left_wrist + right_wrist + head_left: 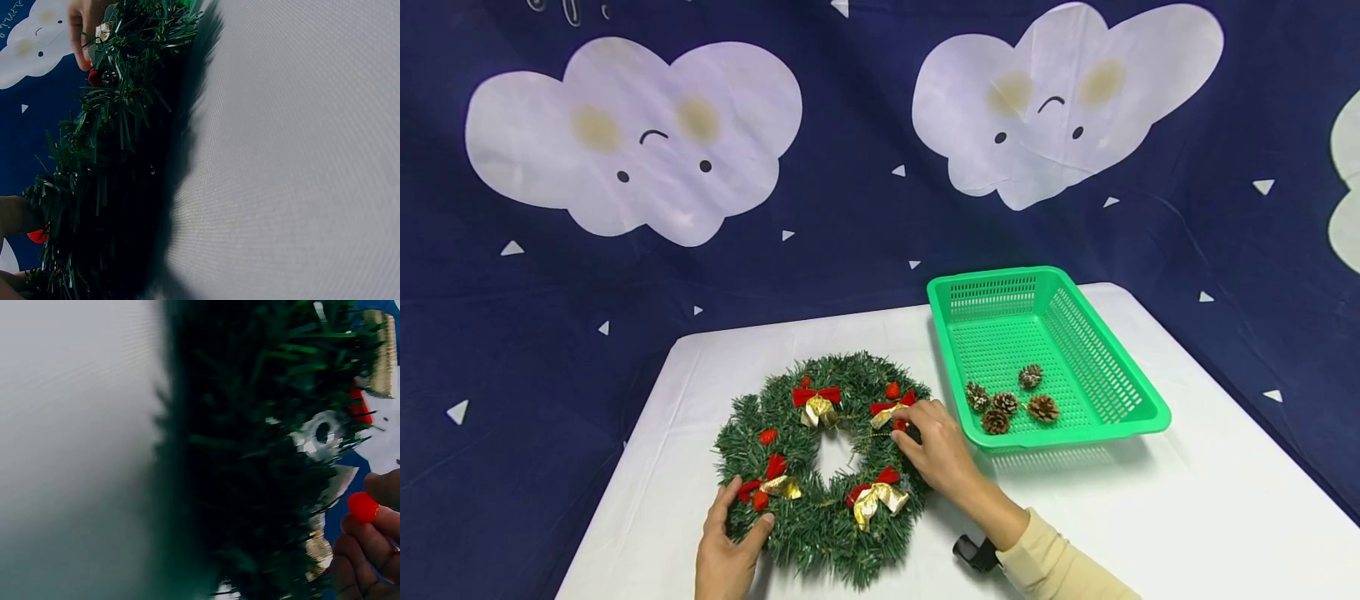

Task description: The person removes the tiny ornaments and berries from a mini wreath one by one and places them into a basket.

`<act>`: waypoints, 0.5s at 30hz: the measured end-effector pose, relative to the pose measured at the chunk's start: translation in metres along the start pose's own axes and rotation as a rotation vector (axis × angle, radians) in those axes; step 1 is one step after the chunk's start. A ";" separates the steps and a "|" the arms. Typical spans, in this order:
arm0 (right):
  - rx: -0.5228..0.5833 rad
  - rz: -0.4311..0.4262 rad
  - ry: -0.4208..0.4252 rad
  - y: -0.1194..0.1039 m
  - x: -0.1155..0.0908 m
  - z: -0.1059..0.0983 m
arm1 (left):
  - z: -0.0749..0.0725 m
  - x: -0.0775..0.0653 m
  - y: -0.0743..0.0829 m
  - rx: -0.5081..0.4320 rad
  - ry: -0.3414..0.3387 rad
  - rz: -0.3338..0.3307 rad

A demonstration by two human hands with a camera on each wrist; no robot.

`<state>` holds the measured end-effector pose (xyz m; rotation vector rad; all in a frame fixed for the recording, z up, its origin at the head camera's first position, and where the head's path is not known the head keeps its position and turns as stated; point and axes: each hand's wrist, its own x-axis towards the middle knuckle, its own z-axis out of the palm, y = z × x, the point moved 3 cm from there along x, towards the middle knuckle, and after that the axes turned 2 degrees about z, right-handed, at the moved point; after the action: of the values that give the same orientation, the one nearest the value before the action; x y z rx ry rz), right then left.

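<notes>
Right wrist: red ball (pixel 362 507) sits between fingers (pixel 370 541).

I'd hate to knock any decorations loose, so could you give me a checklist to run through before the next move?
1. Left hand on the wreath, steadying it: ok, at its lower-left edge in the head view.
2. Right hand on a red ball: ok, pinched in the right wrist view.
3. Red ball fastened to the wreath: cannot tell.
4. Four red-and-gold bows on the wreath: ok, though whether each is tight cannot be told.
5. Wreath apart from the green basket: ok, white tabletop shows between.
6. Pinecones out of the basket: not ok, five lie inside.
</notes>
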<state>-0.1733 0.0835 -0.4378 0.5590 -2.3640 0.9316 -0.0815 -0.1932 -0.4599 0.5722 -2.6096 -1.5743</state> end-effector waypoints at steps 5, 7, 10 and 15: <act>0.019 0.028 -0.020 -0.008 0.006 -0.004 | 0.000 0.000 0.000 0.005 0.001 -0.004; 0.022 0.041 -0.031 -0.010 0.008 -0.005 | 0.000 0.000 0.000 0.005 0.003 -0.002; 0.023 0.043 -0.037 -0.013 0.009 -0.007 | 0.000 0.000 0.000 0.006 0.006 -0.002; 0.041 0.021 -0.032 -0.015 0.014 -0.011 | 0.001 0.000 -0.001 0.002 0.015 0.004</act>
<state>-0.1720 0.0786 -0.4147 0.5696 -2.3880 0.9889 -0.0814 -0.1927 -0.4610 0.5760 -2.6003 -1.5594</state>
